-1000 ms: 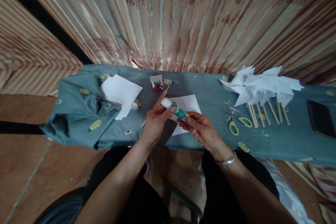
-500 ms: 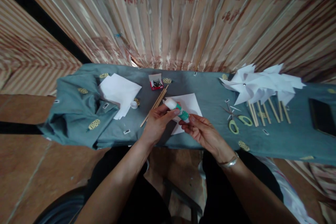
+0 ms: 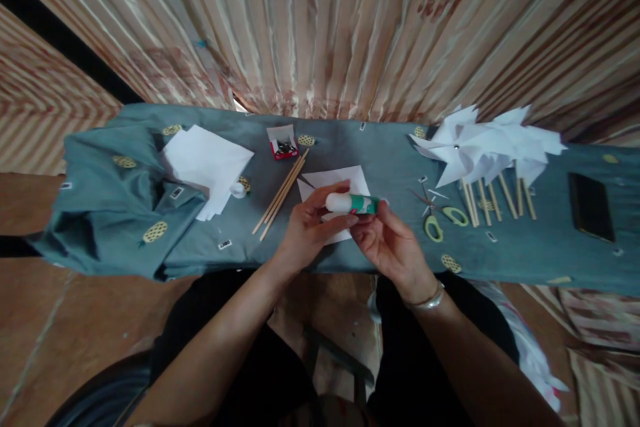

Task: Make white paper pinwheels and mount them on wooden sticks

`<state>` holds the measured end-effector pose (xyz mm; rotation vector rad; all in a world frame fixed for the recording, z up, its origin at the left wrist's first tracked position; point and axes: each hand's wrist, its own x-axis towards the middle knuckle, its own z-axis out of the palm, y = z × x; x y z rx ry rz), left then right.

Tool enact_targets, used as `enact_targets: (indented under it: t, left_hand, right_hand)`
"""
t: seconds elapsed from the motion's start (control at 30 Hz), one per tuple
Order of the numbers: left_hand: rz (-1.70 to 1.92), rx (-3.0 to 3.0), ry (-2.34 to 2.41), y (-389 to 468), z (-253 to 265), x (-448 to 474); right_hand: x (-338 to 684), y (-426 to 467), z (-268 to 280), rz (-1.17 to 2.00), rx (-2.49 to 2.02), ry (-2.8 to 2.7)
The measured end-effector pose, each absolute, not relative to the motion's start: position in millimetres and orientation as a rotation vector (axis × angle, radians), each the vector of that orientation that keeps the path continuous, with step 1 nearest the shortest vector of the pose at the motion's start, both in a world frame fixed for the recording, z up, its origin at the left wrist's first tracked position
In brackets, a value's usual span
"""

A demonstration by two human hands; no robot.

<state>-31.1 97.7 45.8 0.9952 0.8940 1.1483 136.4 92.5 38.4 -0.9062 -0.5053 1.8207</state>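
Observation:
A green-and-white glue stick [image 3: 361,204] lies sideways between my two hands, its white end pointing left. The fingers of my left hand [image 3: 313,223] close around its left part. My right hand [image 3: 393,240], with a metal bracelet at the wrist, pinches the right end. Below the glue stick, on the cloth, is a white paper square [image 3: 354,178] with a cut at its upper left corner; my hands hide part of it. Just left of that paper lie several thin wooden sticks [image 3: 281,193].
On the cloth-covered table [image 3: 390,153] sit a small red box [image 3: 284,143] of dark metal pieces, white papers [image 3: 207,160] and a small white cap [image 3: 238,190]. To the right are green-handled scissors [image 3: 440,217], several paper pinwheels [image 3: 487,147] and a black phone [image 3: 591,205]. A curtain [image 3: 320,33] hangs behind.
Both hands have turned the glue stick from a slant to nearly level, its right end rising. The whole view has shifted slightly, so the table things appear further left and higher.

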Motion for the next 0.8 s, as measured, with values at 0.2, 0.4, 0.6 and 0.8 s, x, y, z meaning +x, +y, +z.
enact_targets:
  t: [0.2,0.4,0.6,0.8]
  left_hand:
    - [1.083,1.75,1.304,104.7,24.6,-56.5]
    - [0.822,2.07,1.351,95.8,7.1,-60.7]
    - [0.79,2.143,1.325,100.6,1.7,-61.1]
    - [0.627,2.239,1.345,101.8,-0.9,-57.1]
  right_hand:
    - [174.8,106.5,57.1,1.422,-1.187,-0.712]
    - [170.0,111.6,42.2,1.07,-1.392,-1.156]
    - [151.5,117.9,25.0,0.952,-1.487,-1.479]
    - [144.1,118.8,24.7,0.926,-1.53,-1.606]
